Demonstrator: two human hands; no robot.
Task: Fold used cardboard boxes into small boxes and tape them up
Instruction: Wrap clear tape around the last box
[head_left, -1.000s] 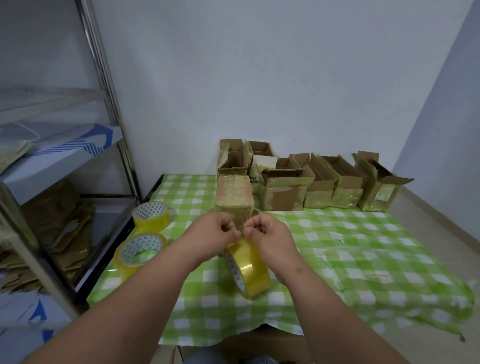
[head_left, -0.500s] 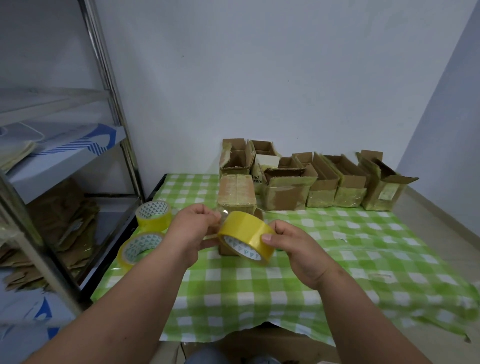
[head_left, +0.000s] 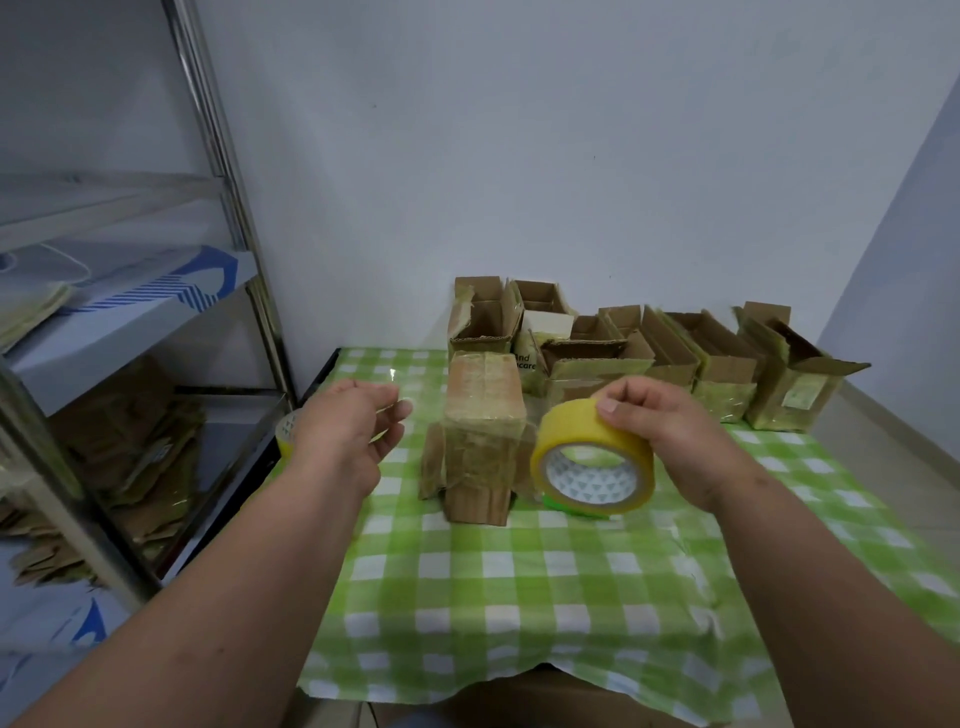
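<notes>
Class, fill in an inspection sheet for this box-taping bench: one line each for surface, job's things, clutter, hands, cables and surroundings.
Surface: green-and-white checked cloth on the table, wrinkled at the right.
Job's things: taped small box standing at centre; yellow tape roll beside it; row of open boxes along the wall.
Clutter: another tape roll at the left edge, mostly hidden by the left hand.
Hands: left hand open, holding nothing; right hand grips the yellow tape roll from above.
Cables: nothing seen.
Surroundings: metal shelf rack at left with flattened cardboard; plain wall behind.
</notes>
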